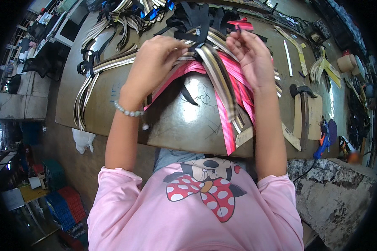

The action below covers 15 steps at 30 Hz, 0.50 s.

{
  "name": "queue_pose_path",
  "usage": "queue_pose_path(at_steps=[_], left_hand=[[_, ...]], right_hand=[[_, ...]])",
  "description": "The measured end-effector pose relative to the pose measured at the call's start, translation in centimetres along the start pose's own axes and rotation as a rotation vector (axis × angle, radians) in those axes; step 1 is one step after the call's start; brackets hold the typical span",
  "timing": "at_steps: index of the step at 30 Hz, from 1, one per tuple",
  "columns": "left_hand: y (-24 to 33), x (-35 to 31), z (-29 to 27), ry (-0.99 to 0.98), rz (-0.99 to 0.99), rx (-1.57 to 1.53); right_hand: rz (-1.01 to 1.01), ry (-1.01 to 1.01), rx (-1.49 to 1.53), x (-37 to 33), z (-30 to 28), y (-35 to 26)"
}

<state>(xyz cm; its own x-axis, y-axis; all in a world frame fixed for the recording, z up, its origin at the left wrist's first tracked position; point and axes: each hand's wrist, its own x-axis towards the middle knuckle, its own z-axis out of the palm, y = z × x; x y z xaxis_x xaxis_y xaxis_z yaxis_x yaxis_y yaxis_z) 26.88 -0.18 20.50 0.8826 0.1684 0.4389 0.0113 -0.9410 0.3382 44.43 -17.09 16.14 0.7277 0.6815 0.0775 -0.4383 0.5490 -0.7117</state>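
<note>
Left hand (157, 54): fingers curled beside black fabric strap (202, 34); can't tell if gripping.
Right hand (253, 58): fingers half-curled; grip unclear.
Pink woven straps (227, 136): reach near edge of brown surface (176, 129).

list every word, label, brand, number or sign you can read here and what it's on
Tabletop: blue and dark scribbles, too faint to read.
Striped straps and pink straps: no readable lettering.
Yellow strip: any marks are too small to read.
Pink shirt: a cartoon picture, no words visible.
Nothing else is legible.
</note>
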Motion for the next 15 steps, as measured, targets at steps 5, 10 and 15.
queue_pose_path(at_steps=[5, 10, 15], left_hand=[[1.0, 0.2, -0.5, 0.214, -0.34, -0.969], [-0.5, 0.1, 2.5, 0.012, -0.553, -0.64], [-0.2, -0.6, 4.0, 0.225, -0.299, -0.112]], right_hand=[[0.027, -0.231, 0.295, -0.2, -0.4, -2.0], [-0.128, -0.185, -0.319, -1.0, 2.5, 1.8], [-0.199, -0.004, -0.766, -0.5, 2.7, 4.8]])
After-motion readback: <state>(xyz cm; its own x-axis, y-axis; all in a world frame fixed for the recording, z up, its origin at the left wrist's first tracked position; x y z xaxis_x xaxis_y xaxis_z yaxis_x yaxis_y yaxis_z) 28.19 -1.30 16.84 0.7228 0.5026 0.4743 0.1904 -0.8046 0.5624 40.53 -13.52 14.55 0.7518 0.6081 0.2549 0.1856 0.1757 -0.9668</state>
